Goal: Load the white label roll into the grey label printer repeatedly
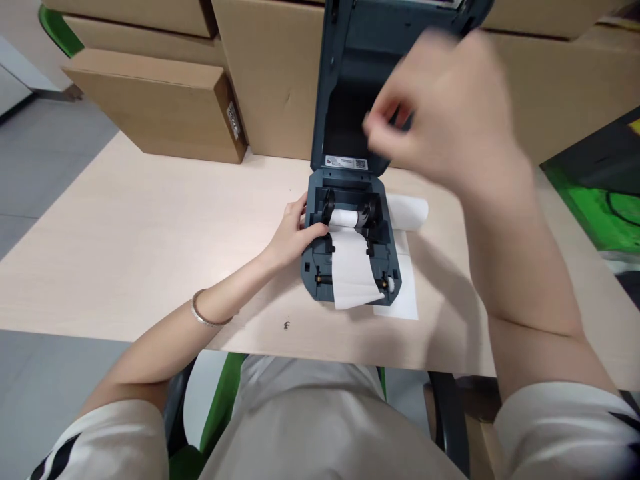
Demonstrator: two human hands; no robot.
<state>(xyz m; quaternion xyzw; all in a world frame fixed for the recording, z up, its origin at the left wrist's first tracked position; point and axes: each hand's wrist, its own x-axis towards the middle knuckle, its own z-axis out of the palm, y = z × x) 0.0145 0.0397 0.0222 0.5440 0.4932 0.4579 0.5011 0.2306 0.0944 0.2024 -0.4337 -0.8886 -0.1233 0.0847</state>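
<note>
A dark printer (387, 257) stands on the table with its lid (345, 60) raised. Inside it a small white paper roll (344, 218) sits between black holders, and its paper strip (353, 267) runs out over the front edge. My left hand (295, 233) grips the printer's left side, thumb over the rim. My right hand (435, 107), blurred by motion, is raised in front of the lid's right part with thumb and fingertip pinched together; whether anything is between them is too blurred to tell.
Another white roll (407, 212) lies right of the printer, with paper (407, 287) partly beneath it. Cardboard boxes (150, 110) line the table's back. A small dark object (287, 325) lies near the front edge. Green material (595, 213) is at the right.
</note>
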